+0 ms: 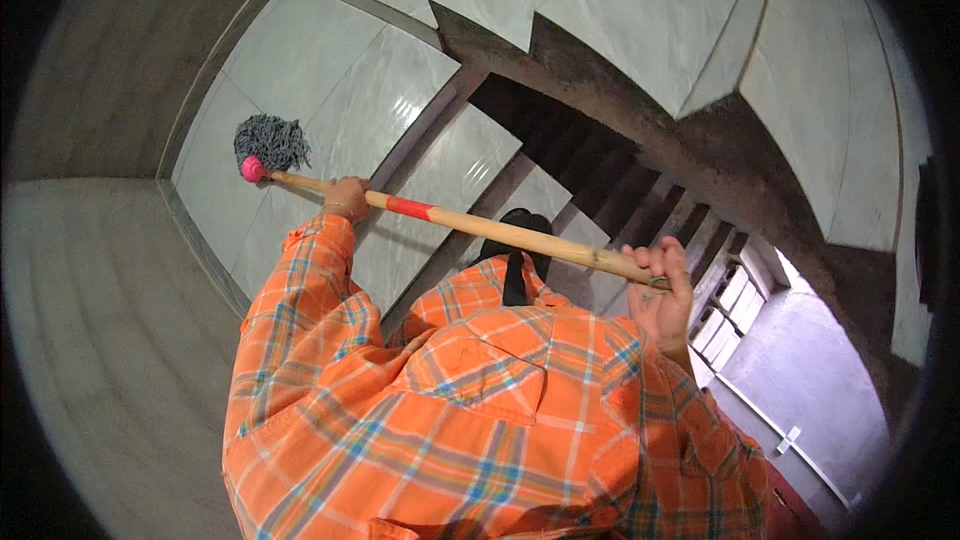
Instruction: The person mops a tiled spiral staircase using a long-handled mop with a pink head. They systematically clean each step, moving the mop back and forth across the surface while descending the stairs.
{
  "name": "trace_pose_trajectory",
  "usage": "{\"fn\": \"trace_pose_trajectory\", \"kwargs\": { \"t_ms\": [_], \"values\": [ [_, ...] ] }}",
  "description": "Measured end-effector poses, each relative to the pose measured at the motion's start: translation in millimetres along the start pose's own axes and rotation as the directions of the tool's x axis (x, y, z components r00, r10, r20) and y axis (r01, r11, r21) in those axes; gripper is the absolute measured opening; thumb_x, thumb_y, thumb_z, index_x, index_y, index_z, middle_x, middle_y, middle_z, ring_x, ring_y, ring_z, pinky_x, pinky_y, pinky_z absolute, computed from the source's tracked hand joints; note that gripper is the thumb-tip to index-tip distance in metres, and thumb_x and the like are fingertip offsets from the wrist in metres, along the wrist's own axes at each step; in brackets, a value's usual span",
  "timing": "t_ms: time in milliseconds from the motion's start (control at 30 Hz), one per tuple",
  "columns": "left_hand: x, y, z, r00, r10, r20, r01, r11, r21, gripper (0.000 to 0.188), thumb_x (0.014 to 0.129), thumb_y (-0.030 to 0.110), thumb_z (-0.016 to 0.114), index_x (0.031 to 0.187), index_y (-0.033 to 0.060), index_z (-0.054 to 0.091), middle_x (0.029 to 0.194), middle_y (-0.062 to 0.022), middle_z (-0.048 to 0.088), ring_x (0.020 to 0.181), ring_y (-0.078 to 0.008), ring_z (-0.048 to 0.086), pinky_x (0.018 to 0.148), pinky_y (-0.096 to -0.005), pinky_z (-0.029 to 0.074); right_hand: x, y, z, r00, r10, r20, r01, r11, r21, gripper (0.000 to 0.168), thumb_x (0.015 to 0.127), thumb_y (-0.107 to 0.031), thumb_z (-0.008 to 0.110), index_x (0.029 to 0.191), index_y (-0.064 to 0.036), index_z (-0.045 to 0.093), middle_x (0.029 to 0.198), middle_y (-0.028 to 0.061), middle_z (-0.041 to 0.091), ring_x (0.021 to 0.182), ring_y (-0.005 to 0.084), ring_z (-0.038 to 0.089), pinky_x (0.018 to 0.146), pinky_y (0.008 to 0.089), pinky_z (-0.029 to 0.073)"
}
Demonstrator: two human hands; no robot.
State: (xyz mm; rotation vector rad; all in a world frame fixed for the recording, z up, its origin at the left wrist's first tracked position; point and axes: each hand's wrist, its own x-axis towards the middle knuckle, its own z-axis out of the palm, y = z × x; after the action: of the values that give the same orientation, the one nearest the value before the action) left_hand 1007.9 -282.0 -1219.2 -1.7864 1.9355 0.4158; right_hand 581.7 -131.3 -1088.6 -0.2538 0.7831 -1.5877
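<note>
A mop with a wooden handle point(510, 231), a red band and a pink socket point(253, 169) lies slantwise across the view. Its grey string head point(271, 142) rests on the pale tiled landing. My left hand point(346, 197) is closed around the handle near the mop head. Near the handle's other end, my right hand point(660, 285) holds the wood with its fingers curled over it. Both arms are in orange plaid sleeves, and a dark shoe point(525, 225) shows below the handle.
Tiled stair steps point(480, 157) descend from the landing point(315, 52) towards the lower right. Further dark steps point(600, 172) lie beyond their edge. Stepped tile panels point(600, 7) line the far side. Bare grey walls point(112, 277) stand at the left. A block-like opening point(727, 307) is at the lower right.
</note>
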Motion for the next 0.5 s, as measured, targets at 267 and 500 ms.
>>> {"fn": "trace_pose_trajectory", "kwargs": {
  "t_ms": [267,500],
  "values": [
    [-32,105,27,0.874,0.317,-0.368,-0.340,0.940,0.000,0.014,0.062,0.013,0.059,0.076,0.0158,0.057,0.081,-0.0065,0.056,0.088,-0.0270,0.053,0.087,-0.0444,0.034,-144,-41,-83,0.944,-0.319,-0.080,0.323,0.946,0.033,0.016,0.081,-0.010,0.052,0.096,-0.008,0.046,0.064,-0.0010,0.039,0.072,0.0159,0.045,0.092,0.0403,0.032],
    [-19,198,4,0.599,0.613,-0.516,-0.660,0.742,0.115,0.016,0.060,0.027,0.063,0.066,0.0136,0.057,0.066,-0.0059,0.059,0.070,-0.0286,0.057,0.070,-0.0416,0.041,-243,-73,-89,0.809,-0.588,-0.014,0.573,0.793,-0.208,0.022,0.082,-0.012,0.049,0.102,-0.005,0.045,0.064,-0.0038,0.040,0.069,0.0116,0.044,0.092,0.0388,0.032]
  ]
}}
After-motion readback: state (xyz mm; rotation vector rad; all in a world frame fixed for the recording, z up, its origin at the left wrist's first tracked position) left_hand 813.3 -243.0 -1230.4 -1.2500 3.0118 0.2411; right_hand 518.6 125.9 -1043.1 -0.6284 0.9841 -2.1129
